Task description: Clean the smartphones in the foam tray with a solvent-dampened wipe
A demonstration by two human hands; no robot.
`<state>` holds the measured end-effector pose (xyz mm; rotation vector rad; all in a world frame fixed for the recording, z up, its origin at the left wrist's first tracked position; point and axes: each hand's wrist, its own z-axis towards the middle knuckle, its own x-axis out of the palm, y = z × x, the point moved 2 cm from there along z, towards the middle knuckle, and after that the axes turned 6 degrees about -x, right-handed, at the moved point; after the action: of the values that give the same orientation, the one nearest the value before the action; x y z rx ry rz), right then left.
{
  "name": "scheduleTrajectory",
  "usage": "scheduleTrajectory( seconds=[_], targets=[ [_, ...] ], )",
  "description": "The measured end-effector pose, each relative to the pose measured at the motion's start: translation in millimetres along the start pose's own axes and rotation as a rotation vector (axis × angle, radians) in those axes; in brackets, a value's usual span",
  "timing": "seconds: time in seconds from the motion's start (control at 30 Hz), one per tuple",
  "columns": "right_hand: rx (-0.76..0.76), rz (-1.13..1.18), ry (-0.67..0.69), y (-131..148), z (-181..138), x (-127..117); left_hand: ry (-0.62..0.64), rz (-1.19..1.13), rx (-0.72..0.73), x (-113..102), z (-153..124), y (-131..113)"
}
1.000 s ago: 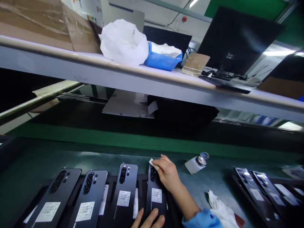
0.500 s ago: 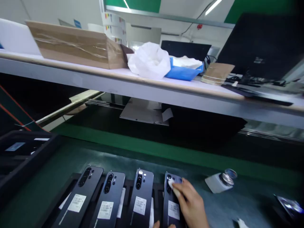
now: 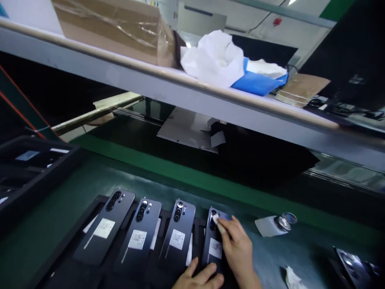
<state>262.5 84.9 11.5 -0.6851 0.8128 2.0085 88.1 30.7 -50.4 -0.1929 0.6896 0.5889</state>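
So there's a black tray (image 3: 75,233) sitting on the green desk (image 3: 45,208) with four dark phones lying face down in it, camera bumps pointing away from the person. The right hand (image 3: 237,251) is closed around a small white wipe (image 3: 217,222), pinching it in the fingertips and pressing it onto the camera area of the rightmost phone (image 3: 212,241). The left hand (image 3: 200,277) lies open and flat on the near end of that same phone, fingers spread. Just right of the tray a little white dispenser bottle (image 3: 272,224) with a metal top lies on the desk, and nearer the person there's a crumpled white cloth (image 3: 291,277).
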Motion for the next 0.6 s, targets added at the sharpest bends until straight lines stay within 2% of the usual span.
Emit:
scheduleTrajectory(
  seconds=[0.1, 0.17, 0.23, 0.3, 0.37, 0.43, 0.6],
  targets=[
    [0.069, 0.075, -0.047, 5, 27, 5, -0.008, -0.023, -0.042, -3, 0, 0],
    [0.073, 0.194, -0.016, 25, 48, 16, -0.042, -0.026, -0.063, -15, 0, 6],
    [-0.01, 0.315, 0.084, 55, 67, 33, -0.006, 0.012, -0.12, -34, 1, 18],
    [-0.143, 0.375, 0.173, 83, 78, 52, 0.12, 0.077, -0.192, -55, 1, 34],
    [-0.258, 0.379, 0.219, 97, 81, 66, 0.23, 0.109, -0.185, -72, -1, 47],
    [-0.302, 0.353, 0.246, 99, 75, 70, 0.259, 0.119, -0.14, -82, -4, 55],
    [-0.263, 0.308, 0.216, 96, 50, 60, 0.291, 0.121, -0.094, -74, -17, 58]
  ],
)
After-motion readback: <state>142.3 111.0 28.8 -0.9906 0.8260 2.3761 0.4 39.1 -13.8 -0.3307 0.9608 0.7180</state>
